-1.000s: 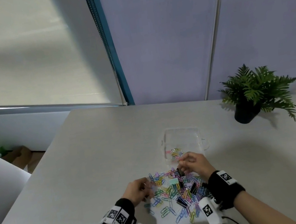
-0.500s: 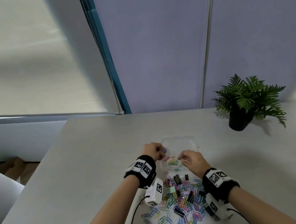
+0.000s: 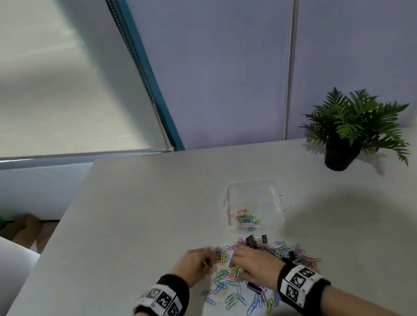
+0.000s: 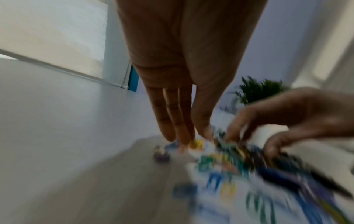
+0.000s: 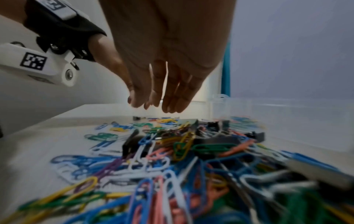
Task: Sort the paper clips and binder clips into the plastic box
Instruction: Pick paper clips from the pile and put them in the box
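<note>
Paper clips (image 3: 237, 283): blue, green, yellow, pink, white, purple; binder clips (image 3: 255, 240): black; plastic box (image 3: 269, 189): clear; wristbands (image 3: 169, 299): black, white checkered tags

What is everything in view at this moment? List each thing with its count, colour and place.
table: one, light grey, under everything.
plastic box: one, clear, lid off, mid-table beyond the pile.
paper clips in the box: a small bunch, mixed colours, near-left part of the box.
loose paper clips: too many to count, mixed colours, spread on the table before the box.
binder clips: several, mostly black, at least one blue, mixed into the pile.
potted plant: one, green in a black pot, far right of the table.
roller blind: one, pale, back left.
wristbands: two, black with white marker tags.
left hand: over the pile's left edge; grip unclear.
right hand: over the pile, fingers relaxed, holding nothing.
</note>
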Demonstrator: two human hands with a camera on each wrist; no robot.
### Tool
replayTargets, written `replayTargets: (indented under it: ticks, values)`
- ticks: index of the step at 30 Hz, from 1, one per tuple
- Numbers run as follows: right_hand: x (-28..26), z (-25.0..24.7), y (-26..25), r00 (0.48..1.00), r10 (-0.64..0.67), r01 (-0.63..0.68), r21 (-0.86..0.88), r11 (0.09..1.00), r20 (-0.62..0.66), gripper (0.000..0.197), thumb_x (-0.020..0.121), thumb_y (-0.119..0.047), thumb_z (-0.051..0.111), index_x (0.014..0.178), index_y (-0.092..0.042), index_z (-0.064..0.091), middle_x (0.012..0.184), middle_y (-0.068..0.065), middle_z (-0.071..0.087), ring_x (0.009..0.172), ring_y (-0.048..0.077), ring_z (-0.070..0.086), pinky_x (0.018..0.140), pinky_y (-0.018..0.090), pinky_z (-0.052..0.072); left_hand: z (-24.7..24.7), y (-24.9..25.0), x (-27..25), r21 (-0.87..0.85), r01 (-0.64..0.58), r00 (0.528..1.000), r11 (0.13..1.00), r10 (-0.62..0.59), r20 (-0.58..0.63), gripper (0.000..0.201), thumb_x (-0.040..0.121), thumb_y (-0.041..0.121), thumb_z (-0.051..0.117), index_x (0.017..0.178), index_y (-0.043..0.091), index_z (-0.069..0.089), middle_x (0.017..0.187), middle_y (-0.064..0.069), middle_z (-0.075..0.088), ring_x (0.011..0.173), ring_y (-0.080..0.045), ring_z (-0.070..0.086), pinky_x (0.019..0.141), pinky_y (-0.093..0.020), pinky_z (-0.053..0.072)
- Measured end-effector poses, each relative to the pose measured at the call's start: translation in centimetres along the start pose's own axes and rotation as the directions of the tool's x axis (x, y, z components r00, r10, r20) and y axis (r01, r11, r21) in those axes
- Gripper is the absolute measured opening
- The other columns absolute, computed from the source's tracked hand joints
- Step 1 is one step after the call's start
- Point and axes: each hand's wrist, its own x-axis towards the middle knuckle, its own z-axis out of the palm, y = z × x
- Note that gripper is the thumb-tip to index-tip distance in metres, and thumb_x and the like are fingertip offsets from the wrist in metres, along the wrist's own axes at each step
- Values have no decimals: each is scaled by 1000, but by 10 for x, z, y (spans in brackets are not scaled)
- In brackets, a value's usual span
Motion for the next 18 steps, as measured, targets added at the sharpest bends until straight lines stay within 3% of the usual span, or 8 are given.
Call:
replayTargets:
  ticks: [2, 5, 8, 10, 13, 16, 18]
  values:
    - [8, 8, -9, 996, 21, -10, -124, 992, 89, 56, 81, -28, 64, 128, -6, 41, 127, 10, 45, 119, 23, 37, 102, 36, 34, 25, -10, -17, 88, 34, 999, 996, -37, 27, 46, 85, 17, 59, 130, 17, 46, 128, -3, 48, 113, -20, 53, 97, -25, 43]
    - [15, 18, -17, 993, 53, -27, -234, 972, 106, 70, 76, -30, 69, 132, -6, 33, 128, 12, 42, 119, 27, 36, 105, 40, 32, 47, -7, -29, 65, 86, 996, 994, -85, -21, 65, 80, 28, 65, 136, 17, 35, 134, -3, 35, 120, -20, 42, 103, -31, 40]
    - [19, 22, -17, 993, 91, -71, -227, 971, 78, 59, 80, -25, 65, 128, -6, 38, 130, 12, 42, 123, 27, 35, 108, 39, 28, 53, 5, -21, 48, 104, 989, 993, -98, -112, 62, 78, 25, 67, 132, 15, 38, 131, -2, 37, 119, -19, 40, 100, -28, 42]
    - [21, 23, -16, 995, 88, -78, -200, 977, 41, 43, 85, -16, 59, 124, -6, 43, 129, 12, 45, 123, 28, 36, 107, 38, 28, 56, 11, -13, 82, 114, 984, 990, -101, -147, 47, 82, 24, 62, 124, 16, 43, 128, -1, 42, 116, -19, 43, 95, -29, 44]
    - [22, 25, -11, 997, 79, -77, -134, 988, 5, 29, 88, -13, 53, 116, -7, 51, 123, 11, 50, 120, 26, 39, 104, 37, 29, 57, 12, -5, 116, 139, 986, 983, -126, -113, 33, 87, 24, 57, 118, 17, 50, 125, -2, 49, 117, -21, 46, 95, -32, 44]
    - [20, 24, -6, 996, 85, -86, -29, 996, -31, 20, 86, -15, 55, 105, -10, 58, 113, 8, 56, 115, 23, 41, 100, 34, 31, 53, 11, -3, 139, 151, 988, 979, -144, -61, 32, 86, 22, 58, 117, 16, 52, 127, -1, 49, 119, -21, 47, 96, -35, 45]
    - [20, 21, -2, 992, 109, -106, 61, 992, -57, 13, 84, -18, 59, 96, -13, 60, 106, 4, 58, 111, 21, 42, 97, 32, 33, 50, 9, -3, 93, 174, 983, 980, -168, -71, 22, 87, 21, 55, 108, 16, 56, 123, 1, 54, 113, -20, 52, 92, -32, 46]
